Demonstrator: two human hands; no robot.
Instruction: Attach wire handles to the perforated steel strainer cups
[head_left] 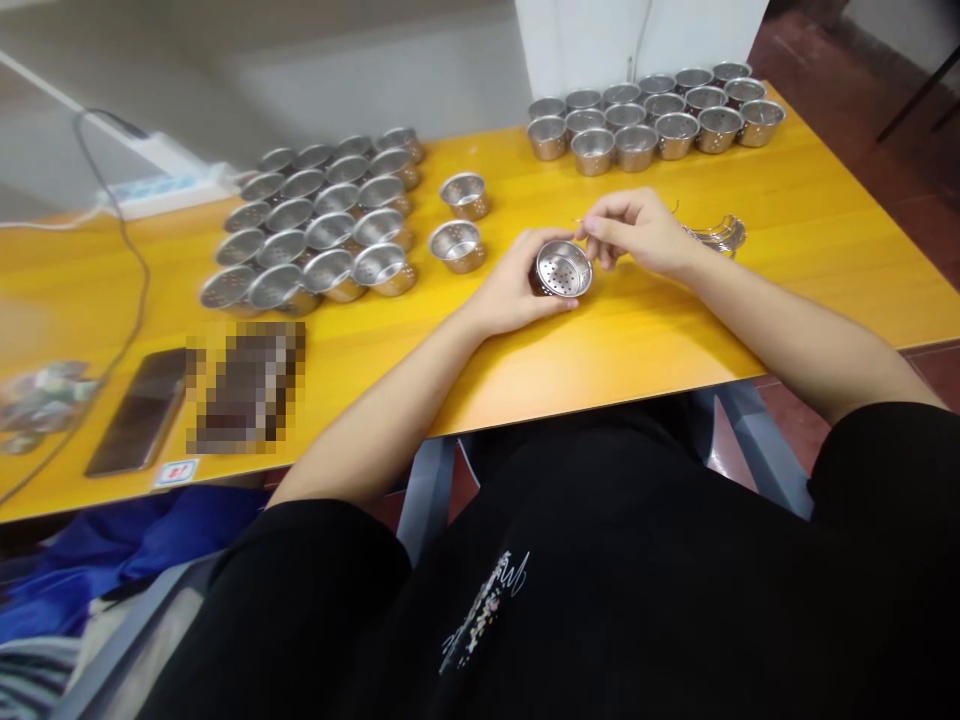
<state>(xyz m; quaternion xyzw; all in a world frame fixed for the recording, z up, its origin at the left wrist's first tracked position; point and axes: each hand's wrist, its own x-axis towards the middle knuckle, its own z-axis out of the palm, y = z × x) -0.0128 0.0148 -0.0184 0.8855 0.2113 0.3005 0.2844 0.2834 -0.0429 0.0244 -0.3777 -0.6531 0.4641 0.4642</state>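
Observation:
My left hand (517, 285) is wrapped round a small perforated metal cup (564, 270), its open top facing up, above the yellow table (510, 385). At the cup's upper right edge, my right hand (626, 230) pinches a thin wire piece (578, 221), of which only a small end shows. Several curved metal wires (721, 236) lie on the table beyond my right wrist. Two loose metal cups, one nearer (457, 247) and one farther (464, 196), stand to the left of my left hand.
Rows of metal cups stand at the left (330, 235) and back right (660, 125). A dark phone (140, 412), a pixelated object (251, 385), a cable (142, 290) and a power strip (169, 190) are on the left. A blurred pile (46, 400) sits at far left.

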